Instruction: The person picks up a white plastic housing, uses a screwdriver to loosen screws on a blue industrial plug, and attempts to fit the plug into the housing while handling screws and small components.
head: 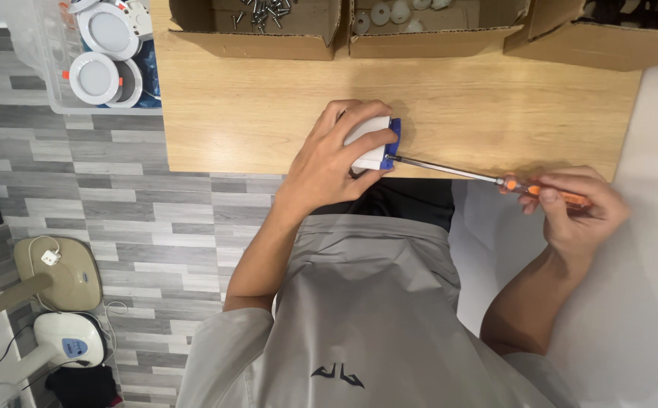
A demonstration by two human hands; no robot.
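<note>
pressing a small white box with a blue end (374, 143) onto the near edge of the wooden table (268, 106), the left hand (336, 155) wraps over it. the right hand (574, 208) pinches an orange-handled screwdriver (487, 177), tip at the blue end. the box looks light, stiff and likely slippery; best held by its sides. open tabletop lies beyond, cardboard boxes (268, 30) farther off.

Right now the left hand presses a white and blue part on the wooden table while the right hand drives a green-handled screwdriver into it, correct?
Not quite: the screwdriver in the right hand has an orange handle, not green, as the head view shows. The left hand does press the white and blue part on the wooden table.
</note>
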